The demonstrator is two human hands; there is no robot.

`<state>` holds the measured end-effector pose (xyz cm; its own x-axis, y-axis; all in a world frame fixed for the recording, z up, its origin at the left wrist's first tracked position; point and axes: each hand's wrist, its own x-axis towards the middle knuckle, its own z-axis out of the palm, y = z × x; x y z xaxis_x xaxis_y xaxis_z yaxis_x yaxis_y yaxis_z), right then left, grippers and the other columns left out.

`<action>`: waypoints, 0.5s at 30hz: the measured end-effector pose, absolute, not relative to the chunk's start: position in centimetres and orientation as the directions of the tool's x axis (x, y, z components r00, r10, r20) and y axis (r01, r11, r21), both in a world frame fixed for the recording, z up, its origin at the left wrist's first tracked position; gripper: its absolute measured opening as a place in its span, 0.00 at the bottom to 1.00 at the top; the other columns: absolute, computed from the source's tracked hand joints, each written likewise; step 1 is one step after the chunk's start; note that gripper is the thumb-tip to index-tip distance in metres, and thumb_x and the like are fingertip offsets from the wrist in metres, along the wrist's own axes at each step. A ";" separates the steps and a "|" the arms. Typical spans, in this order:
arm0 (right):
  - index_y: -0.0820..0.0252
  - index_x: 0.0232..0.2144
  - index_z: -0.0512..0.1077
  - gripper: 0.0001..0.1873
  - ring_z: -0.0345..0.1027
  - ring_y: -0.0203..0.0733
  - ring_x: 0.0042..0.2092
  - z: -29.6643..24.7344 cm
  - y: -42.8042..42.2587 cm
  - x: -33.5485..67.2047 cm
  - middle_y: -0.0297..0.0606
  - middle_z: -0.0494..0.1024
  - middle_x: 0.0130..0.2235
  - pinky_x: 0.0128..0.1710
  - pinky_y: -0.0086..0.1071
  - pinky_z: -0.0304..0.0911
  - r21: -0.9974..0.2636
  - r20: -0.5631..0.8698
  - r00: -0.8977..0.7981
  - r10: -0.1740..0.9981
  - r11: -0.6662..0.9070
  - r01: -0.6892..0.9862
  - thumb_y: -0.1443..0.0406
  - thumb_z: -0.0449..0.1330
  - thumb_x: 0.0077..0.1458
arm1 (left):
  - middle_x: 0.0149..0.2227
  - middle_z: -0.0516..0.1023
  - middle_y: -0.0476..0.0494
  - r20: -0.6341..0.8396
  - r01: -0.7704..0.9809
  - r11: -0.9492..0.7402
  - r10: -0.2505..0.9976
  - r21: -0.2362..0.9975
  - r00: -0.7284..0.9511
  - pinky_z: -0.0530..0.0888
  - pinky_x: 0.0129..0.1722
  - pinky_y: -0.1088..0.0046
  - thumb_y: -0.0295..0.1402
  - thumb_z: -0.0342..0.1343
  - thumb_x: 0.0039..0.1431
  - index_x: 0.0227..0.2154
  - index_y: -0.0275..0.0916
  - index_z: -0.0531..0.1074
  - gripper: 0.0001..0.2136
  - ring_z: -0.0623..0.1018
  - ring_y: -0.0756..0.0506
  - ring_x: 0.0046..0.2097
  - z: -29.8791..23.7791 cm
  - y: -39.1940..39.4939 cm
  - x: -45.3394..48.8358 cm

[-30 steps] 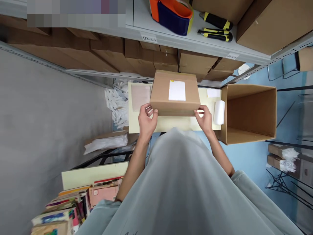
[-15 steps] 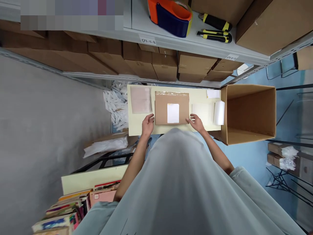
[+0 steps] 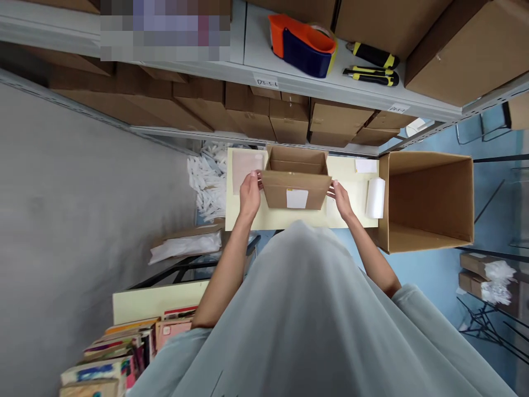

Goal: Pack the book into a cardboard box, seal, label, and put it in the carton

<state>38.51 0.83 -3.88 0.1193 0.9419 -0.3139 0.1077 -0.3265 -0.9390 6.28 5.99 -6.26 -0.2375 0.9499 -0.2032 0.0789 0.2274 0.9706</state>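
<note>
A small cardboard box (image 3: pixel 276 190) stands on the pale tabletop (image 3: pixel 276 218), its top open towards me. A white label (image 3: pixel 297 198) is stuck to its near side. My left hand (image 3: pixel 250 194) grips the upper left edge of the box, the fingers partly hidden behind it. On the opposite side my right hand (image 3: pixel 341 199) holds the right edge, fingertips tucked behind the cardboard. Left of the box lies a translucent pinkish sheet (image 3: pixel 243 165). To its right are a white roll (image 3: pixel 375 197) and a small white slip (image 3: pixel 366 165).
A large open carton (image 3: pixel 430 201) adjoins the table's right end. Shelves of boxes (image 3: pixel 248 113) rise behind, with a tape dispenser (image 3: pixel 303 47) and utility knives (image 3: pixel 372 74) above. Shredded paper (image 3: pixel 210 182) fills the left side; books (image 3: pixel 107 353) stand lower left.
The box was lying with its labelled face up; now its top gapes open and the inside shows. Both hands have moved up onto its side edges. The view has shifted slightly.
</note>
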 end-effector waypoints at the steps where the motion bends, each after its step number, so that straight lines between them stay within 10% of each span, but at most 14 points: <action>1: 0.54 0.60 0.78 0.42 0.79 0.52 0.61 -3.2 0.0 38.5 0.48 0.81 0.65 0.64 0.47 0.76 -0.945 -0.303 0.125 0.945 -0.315 0.091 0.30 0.49 0.70 | 0.52 0.85 0.33 -0.229 0.031 0.245 0.940 0.969 -0.251 0.81 0.59 0.60 0.64 0.49 0.73 0.57 0.38 0.80 0.34 0.85 0.39 0.55 -5.7 5.0 6.0; 8: 0.54 0.59 0.77 0.43 0.81 0.55 0.58 -3.7 -2.4 37.5 0.52 0.82 0.63 0.58 0.50 0.80 -0.913 -0.347 0.170 0.922 -0.374 0.166 0.30 0.64 0.58 | 0.48 0.85 0.36 -0.376 0.071 0.414 0.877 0.908 -0.299 0.82 0.44 0.68 0.57 0.72 0.56 0.55 0.39 0.80 0.32 0.85 0.41 0.46 -4.7 1.1 6.0; 15: 0.55 0.46 0.80 0.29 0.82 0.52 0.47 -4.8 -0.5 38.2 0.43 0.87 0.45 0.54 0.47 0.81 -0.825 -0.361 0.199 0.911 -0.412 0.388 0.38 0.61 0.65 | 0.42 0.85 0.42 -0.233 0.355 0.345 0.918 0.869 -0.322 0.79 0.49 0.68 0.49 0.56 0.71 0.42 0.40 0.80 0.18 0.82 0.41 0.47 -5.8 2.6 5.5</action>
